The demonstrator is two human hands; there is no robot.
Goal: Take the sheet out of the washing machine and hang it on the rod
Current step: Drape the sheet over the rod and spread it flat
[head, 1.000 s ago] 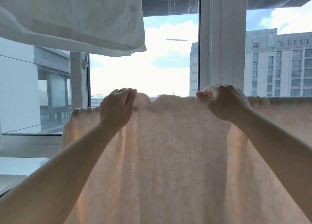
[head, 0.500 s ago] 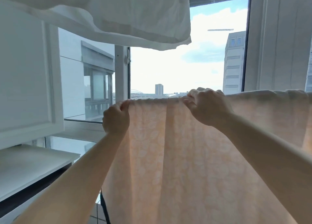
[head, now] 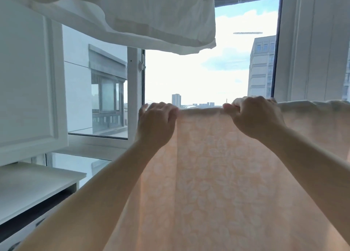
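Both hands (head: 155,121) (head: 253,116) grip sheet (head: 217,175) before window (head: 198,74) (sunlit).

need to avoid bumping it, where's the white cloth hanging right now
In the head view the white cloth hangs across the upper left, above both hands and the peach sheet, in front of the window.

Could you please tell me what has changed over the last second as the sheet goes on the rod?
The left hand has slid left to the peach sheet's end, pulling its top edge smooth. Both hands, including the right hand, still grip that edge; the white cloth hangs above as before.
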